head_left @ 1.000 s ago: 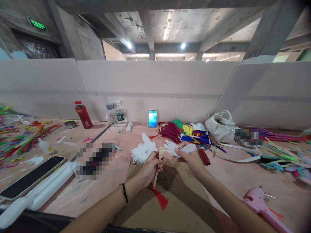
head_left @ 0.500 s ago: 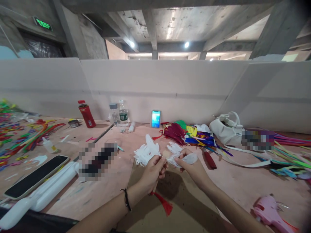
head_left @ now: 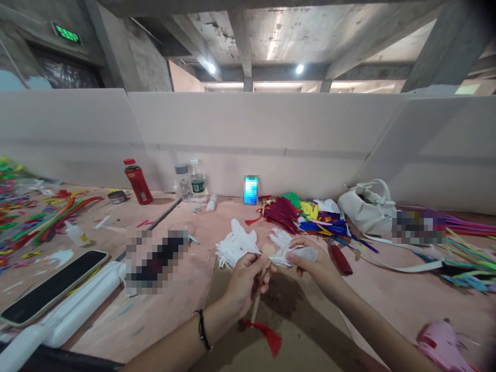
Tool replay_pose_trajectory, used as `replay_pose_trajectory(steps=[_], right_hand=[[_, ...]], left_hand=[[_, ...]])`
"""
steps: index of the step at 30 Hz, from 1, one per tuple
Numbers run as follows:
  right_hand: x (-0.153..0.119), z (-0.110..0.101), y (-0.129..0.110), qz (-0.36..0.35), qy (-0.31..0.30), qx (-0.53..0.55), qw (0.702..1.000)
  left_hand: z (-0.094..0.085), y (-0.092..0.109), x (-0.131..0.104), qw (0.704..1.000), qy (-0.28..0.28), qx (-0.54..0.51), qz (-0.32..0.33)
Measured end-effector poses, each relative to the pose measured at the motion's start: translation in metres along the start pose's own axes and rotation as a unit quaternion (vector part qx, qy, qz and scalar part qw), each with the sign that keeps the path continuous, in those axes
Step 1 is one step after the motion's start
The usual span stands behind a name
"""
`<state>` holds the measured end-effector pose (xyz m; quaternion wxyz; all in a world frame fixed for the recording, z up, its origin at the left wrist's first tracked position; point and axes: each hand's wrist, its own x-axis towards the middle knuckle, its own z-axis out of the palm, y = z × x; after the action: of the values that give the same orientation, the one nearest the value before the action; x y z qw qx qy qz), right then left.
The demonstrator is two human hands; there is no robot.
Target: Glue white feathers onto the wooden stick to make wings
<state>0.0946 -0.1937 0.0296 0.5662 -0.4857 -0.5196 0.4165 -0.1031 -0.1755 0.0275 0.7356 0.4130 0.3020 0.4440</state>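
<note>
My left hand (head_left: 248, 281) is closed around a thin flat wooden stick (head_left: 256, 306) with a small round disc (head_left: 268, 250) at its upper end. A red tassel (head_left: 272, 338) hangs from the stick's lower end. In my right hand (head_left: 310, 261) a white feather (head_left: 309, 253) is pinched; its broad end sticks out to the right and its narrow end points toward the disc. Whether that end touches the disc I cannot tell. Just behind my hands lie white feathers in a left pile (head_left: 236, 244) and a smaller right pile (head_left: 281, 238).
Brown cardboard (head_left: 310, 330) lies beneath my hands. A pink glue gun (head_left: 442, 343) is at the lower right, a red-handled tool (head_left: 341, 260) beside my right forearm. Dark red feathers (head_left: 282, 213), a white bag (head_left: 368, 209), a lit phone (head_left: 250, 190) and bottles (head_left: 197, 181) stand farther back.
My left hand has tilted, so more of the stick shows below it. The feather in my right hand has shifted slightly right, along with the whole view.
</note>
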Motion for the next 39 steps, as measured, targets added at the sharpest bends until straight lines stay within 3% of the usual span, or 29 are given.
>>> replay_pose_trajectory(steps=[5, 10, 13, 15, 20, 25, 32, 39], right_hand=[[0.007, -0.007, 0.005, 0.009, 0.005, -0.031, 0.999], [0.021, -0.022, 0.024, 0.001, 0.026, -0.092, 0.995], [0.045, -0.029, 0.035, -0.007, 0.043, -0.145, 0.988], [0.075, -0.028, 0.036, -0.027, 0.052, -0.202, 0.978], [0.184, -0.007, 0.014, -0.105, 0.05, -0.381, 0.917], [0.265, 0.027, 0.002, -0.097, -0.019, -0.529, 0.843], [0.302, 0.044, 0.012, -0.078, -0.048, -0.629, 0.772], [0.312, 0.048, 0.013, -0.074, -0.037, -0.659, 0.748]], left_hand=[[-0.002, -0.018, -0.003, 0.998, 0.033, 0.057, -0.014], [-0.006, -0.042, 0.0, 0.992, 0.057, 0.11, -0.01], [-0.008, -0.046, 0.003, 0.991, 0.063, 0.12, -0.002], [-0.008, -0.044, 0.004, 0.99, 0.06, 0.126, 0.002], [-0.008, -0.046, 0.006, 0.993, 0.057, 0.105, -0.015], [-0.014, -0.065, 0.012, 0.994, 0.051, 0.092, -0.03], [-0.014, -0.072, 0.011, 0.99, 0.088, 0.088, -0.06], [-0.014, -0.069, 0.009, 0.987, 0.105, 0.093, -0.08]])
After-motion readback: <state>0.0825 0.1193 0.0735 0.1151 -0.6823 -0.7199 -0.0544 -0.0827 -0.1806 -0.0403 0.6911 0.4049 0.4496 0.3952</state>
